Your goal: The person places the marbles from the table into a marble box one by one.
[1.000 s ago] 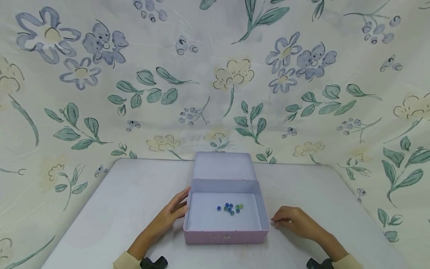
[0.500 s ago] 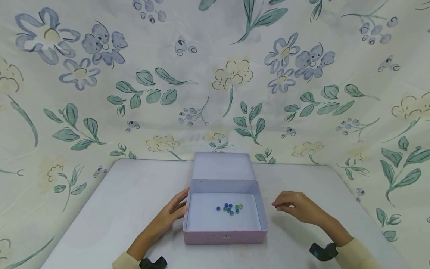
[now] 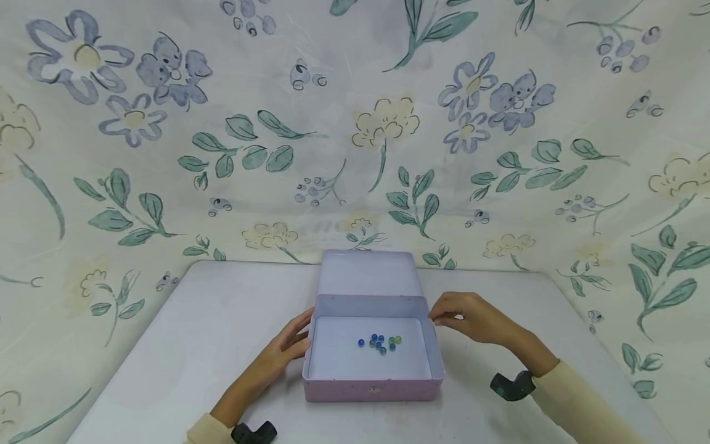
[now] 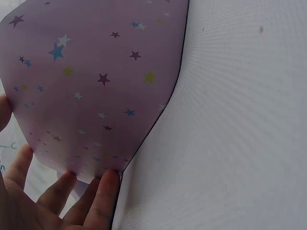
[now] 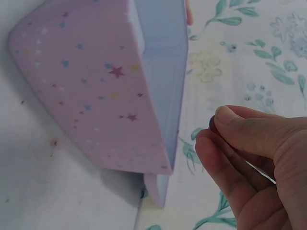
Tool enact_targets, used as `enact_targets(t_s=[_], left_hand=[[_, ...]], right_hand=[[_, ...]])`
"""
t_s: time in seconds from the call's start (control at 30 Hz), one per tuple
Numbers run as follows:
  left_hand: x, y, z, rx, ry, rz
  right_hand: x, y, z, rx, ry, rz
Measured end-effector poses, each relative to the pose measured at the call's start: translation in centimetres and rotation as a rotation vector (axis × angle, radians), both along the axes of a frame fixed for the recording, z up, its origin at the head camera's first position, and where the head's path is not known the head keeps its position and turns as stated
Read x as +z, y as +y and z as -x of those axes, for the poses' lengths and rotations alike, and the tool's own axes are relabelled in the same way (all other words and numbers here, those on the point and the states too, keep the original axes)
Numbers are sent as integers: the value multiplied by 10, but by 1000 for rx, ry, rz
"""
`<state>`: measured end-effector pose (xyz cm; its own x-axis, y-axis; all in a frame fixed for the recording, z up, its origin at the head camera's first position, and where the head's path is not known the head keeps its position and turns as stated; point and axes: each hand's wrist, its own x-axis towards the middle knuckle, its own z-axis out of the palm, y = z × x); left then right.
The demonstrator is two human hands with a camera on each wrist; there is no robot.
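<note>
A pink tin box (image 3: pixel 371 390) with printed stars stands on the table, its lid (image 3: pixel 367 272) raised at the back. Several blue and green glass marbles (image 3: pixel 379 346) lie on its pale floor. My left hand (image 3: pixel 277 354) rests along the box's left side, and its fingertips (image 4: pixel 108 184) touch the starry wall in the left wrist view. Beside the box's right rear rim, my right hand (image 3: pixel 468 317) pinches a small dark marble (image 5: pixel 212 123) between thumb and fingers; most of the marble is hidden by them.
The white table (image 3: pixel 233 296) extends around the box on both sides. A floral cloth (image 3: pixel 333 135) hangs behind it and along the sides. A few small dark specks (image 5: pixel 54 143) lie on the table near the box's right side.
My right hand has risen from low beside the box's right side, moved farther back, then come left to the rear rim. The left hand and the marbles in the box have stayed put.
</note>
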<state>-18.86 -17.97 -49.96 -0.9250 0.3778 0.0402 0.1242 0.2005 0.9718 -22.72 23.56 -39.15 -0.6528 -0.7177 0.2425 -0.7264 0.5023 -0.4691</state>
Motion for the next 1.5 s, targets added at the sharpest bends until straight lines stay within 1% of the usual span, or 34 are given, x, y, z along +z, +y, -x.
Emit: enact_targets(t_s=[0.2, 0.37, 0.57, 0.7, 1.03, 1.27, 1.5], left_hand=[[1, -1, 1, 7, 0, 2], [1, -2, 1, 5, 3, -4], [-2, -4, 0, -3, 9, -8], [-2, -3, 0, -4, 14, -8], [1, -2, 0, 11, 9, -6], [0, 0, -1, 17, 4, -7], [1, 1, -1, 24, 1, -9]], right_hand=[[11, -20, 9, 9, 12, -45], [16, -37, 18, 64, 40, -50], [18, -60, 27, 128, 36, -44], [15, -72, 35, 141, 32, -55], [5, -96, 49, 145, 17, -68], [-3, -111, 51, 154, -30, -95], [-16, -121, 52, 141, -81, -117]])
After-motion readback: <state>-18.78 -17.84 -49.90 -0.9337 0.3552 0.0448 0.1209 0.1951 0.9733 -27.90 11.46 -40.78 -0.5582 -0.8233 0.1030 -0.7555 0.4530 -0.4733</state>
